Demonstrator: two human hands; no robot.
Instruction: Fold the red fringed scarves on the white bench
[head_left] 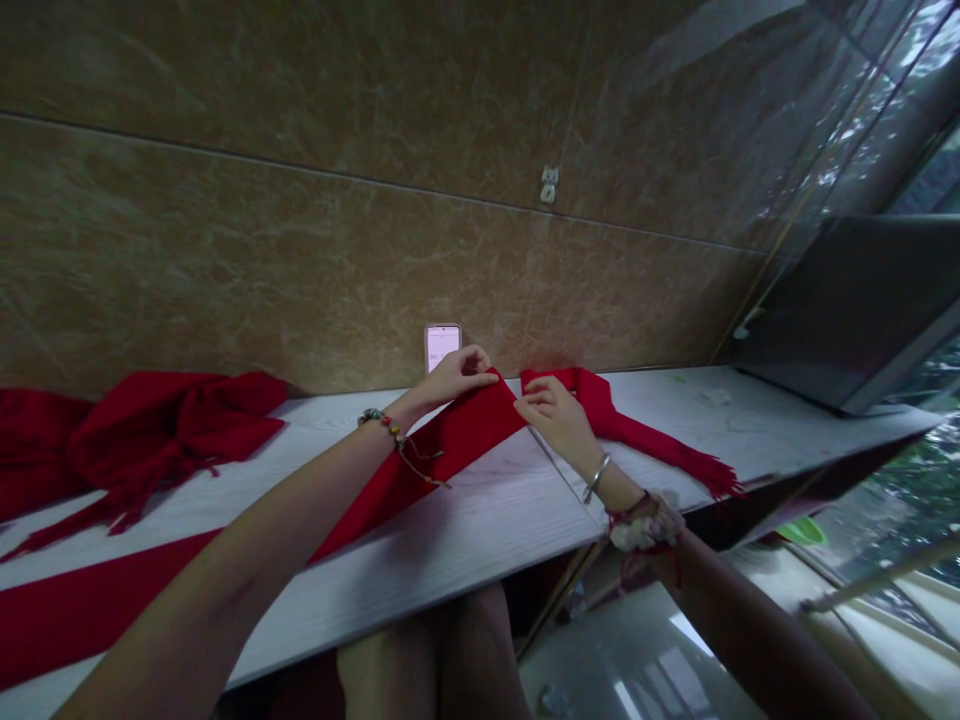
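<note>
A long red scarf [472, 430] runs from the left edge of the view across the tabletop, its near end lifted off the surface. My left hand [461, 374] pinches the upper corner of that end between thumb and fingers. At the end's right edge, my right hand [553, 412] has its fingertips closed on the other corner; the exact contact is small and dim. Behind my right hand lies a second red scarf [600, 400], folded, with a fringed tail pointing right. My left forearm covers part of the long scarf.
A heap of red fringed fabric [180, 420] lies on the left of the white tabletop [480, 520]. A lit phone [441, 343] leans against the marbled wall [337, 260]. A large dark box-like object [847, 310] stands at the right end. My knees are under the front edge.
</note>
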